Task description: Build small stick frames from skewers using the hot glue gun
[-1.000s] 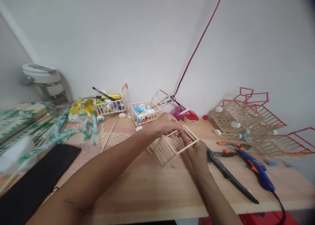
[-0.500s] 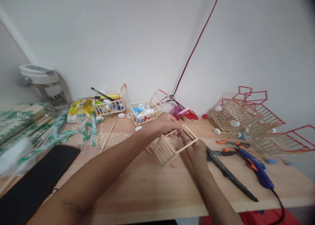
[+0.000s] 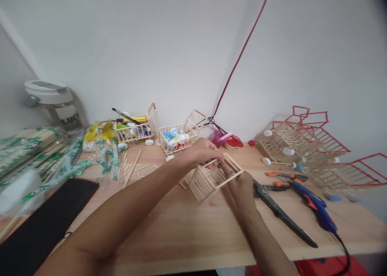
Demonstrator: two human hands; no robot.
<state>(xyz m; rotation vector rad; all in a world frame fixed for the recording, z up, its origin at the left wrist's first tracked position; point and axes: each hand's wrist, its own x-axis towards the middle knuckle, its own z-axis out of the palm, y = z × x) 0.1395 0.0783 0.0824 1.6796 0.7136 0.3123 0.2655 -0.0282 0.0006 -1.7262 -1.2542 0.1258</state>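
A small slatted basket made of wooden sticks (image 3: 202,187) is held tilted above the wooden table, its open frame facing up and to the right. My left hand (image 3: 207,152) is closed at the far edge of this basket, fingers bent over its top rail. From the right side, my right hand (image 3: 242,186) grips the frame, with its thumb and fingertips reaching inside near the left fingertips. Whether a small piece sits between the fingertips is hidden. Short wooden sticks (image 3: 132,169) lie scattered on the table to the left of the basket.
Two stick carts (image 3: 178,141) (image 3: 134,133) with bottle caps stand by the wall. Red-trimmed carts (image 3: 305,143) are stacked at right. Black-handled cutters (image 3: 281,211), orange-handled pliers (image 3: 284,175) and a blue glue gun (image 3: 314,205) lie right. Packaged sticks (image 3: 33,151) and a black phone-like slab (image 3: 45,223) lie left.
Almost nothing differs. Both hands and the stick basket keep nearly the same place and tilt.
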